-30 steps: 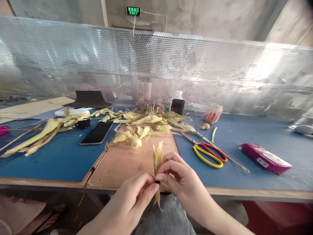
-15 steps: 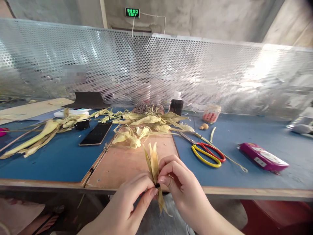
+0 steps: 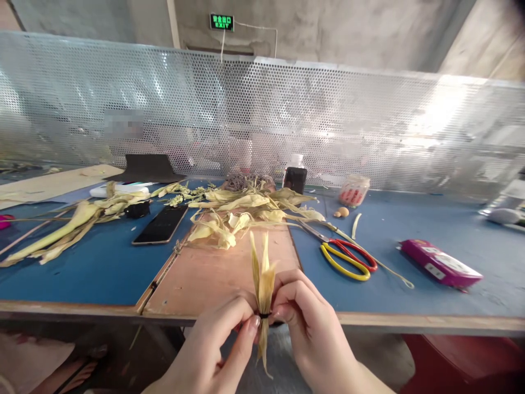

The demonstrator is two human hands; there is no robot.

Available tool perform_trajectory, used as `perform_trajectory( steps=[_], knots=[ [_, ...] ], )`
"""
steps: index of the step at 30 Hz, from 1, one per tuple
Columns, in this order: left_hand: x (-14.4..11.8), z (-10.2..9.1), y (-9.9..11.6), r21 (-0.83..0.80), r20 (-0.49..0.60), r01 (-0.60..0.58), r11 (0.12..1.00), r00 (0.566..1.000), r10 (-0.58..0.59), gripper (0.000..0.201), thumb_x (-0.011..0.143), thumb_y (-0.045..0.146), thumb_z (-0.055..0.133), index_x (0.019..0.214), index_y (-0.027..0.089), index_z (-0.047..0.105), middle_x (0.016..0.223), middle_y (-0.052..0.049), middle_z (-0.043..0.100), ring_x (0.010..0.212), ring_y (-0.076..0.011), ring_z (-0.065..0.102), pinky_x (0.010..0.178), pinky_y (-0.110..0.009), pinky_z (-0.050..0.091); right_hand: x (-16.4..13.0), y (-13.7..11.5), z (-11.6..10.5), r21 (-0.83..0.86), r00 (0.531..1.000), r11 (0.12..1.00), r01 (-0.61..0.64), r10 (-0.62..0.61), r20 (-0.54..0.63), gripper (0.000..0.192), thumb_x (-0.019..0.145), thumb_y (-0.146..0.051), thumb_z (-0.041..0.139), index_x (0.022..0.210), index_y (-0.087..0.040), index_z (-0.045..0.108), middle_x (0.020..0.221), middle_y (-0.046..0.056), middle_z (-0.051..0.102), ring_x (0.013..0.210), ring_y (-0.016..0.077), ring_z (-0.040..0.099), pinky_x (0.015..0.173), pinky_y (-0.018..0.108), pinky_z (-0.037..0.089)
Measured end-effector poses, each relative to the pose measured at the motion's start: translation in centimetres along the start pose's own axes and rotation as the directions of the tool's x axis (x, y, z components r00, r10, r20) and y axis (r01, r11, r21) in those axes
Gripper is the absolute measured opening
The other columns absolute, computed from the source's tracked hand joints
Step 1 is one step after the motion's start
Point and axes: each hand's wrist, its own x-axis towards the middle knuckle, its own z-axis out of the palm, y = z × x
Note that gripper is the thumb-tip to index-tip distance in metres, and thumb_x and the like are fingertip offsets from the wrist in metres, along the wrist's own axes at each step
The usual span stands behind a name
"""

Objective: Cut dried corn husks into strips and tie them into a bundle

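One left hand and one right hand, fingertips pinched together, grip one black-banded husk bundle; one jar, contents unclear.

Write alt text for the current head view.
The left hand and right hand hold a bundle of dry leaves at its black band. Beyond, more leaves lie on a table, with a phone to the left and scissors to the right.

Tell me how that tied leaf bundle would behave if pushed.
The leaf bundle is probably light for its size: its strips look thin and dry. The fanned upper tips would likely flex, perhaps crack, as they spread loose above the black tie. Its cinched middle may feel firmest.
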Motion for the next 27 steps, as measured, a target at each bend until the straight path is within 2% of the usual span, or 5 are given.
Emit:
perform_trajectory(
  steps=[10,14,19,24,27],
  knots=[
    [-0.1,0.5,0.3,-0.054,-0.042,0.042,0.998,0.998,-0.044,0.03,0.092,0.033,0.039,0.068,0.02,0.049,0.061,0.001,0.046,0.054,-0.0104,0.046,0.048,-0.017,0.038,-0.6,0.2,0.7,-0.027,0.996,1.0,-0.008,0.005,-0.089,0.021,0.09,-0.006,0.037,0.078,-0.022,0.045,0.078,0.0,0.051,0.068,0.0101,0.054,0.062,0.02,0.047],
    [0.0,0.2,-0.3,0.063,-0.053,-0.052,0.997,0.997,0.056,0.024,0.091,0.023,0.04,0.068,0.02,0.046,0.063,0.002,0.049,0.055,-0.0091,0.047,0.05,-0.016,0.039,-0.5,0.3,0.0,-0.038,0.999,0.999,-0.011,0.012,0.036,0.016,0.092,-0.011,0.037,0.085,-0.022,0.047,0.086,0.003,0.052,0.077,0.0116,0.055,0.068,0.021,0.048],
    [-0.1,0.4,-1.3,0.179,-0.004,-0.18,0.967,0.983,0.184,0.019,0.091,0.014,0.038,0.073,0.02,0.043,0.069,0.002,0.052,0.062,-0.0086,0.052,0.061,-0.016,0.042,-0.7,-0.1,-1.9,-0.128,0.965,0.987,-0.096,0.124,0.229,0.013,0.096,-0.026,0.036,0.102,-0.021,0.047,0.099,0.005,0.053,0.082,0.0129,0.055,0.074,0.025,0.046],
    [-0.1,0.8,-1.6,0.2,0.069,-0.199,0.959,0.98,0.189,0.018,0.091,0.012,0.033,0.078,0.02,0.042,0.078,-0.001,0.053,0.072,-0.0111,0.054,0.068,-0.02,0.043,0.0,-0.6,-2.3,-0.334,0.935,0.935,-0.121,0.221,0.279,0.028,0.093,-0.042,0.04,0.077,-0.02,0.047,0.076,0.002,0.053,0.065,0.013,0.048,0.058,0.024,0.038],
    [-0.1,0.7,-1.6,0.221,0.091,-0.212,0.952,0.976,0.197,0.018,0.091,0.011,0.033,0.078,0.02,0.041,0.078,-0.001,0.051,0.072,-0.0117,0.052,0.068,-0.021,0.043,0.6,-1.0,-2.0,-0.393,0.922,0.911,-0.123,0.251,0.294,0.032,0.093,-0.038,0.042,0.066,-0.02,0.039,0.065,-0.001,0.049,0.058,0.011,0.042,0.052,0.023,0.029]
  ],
)
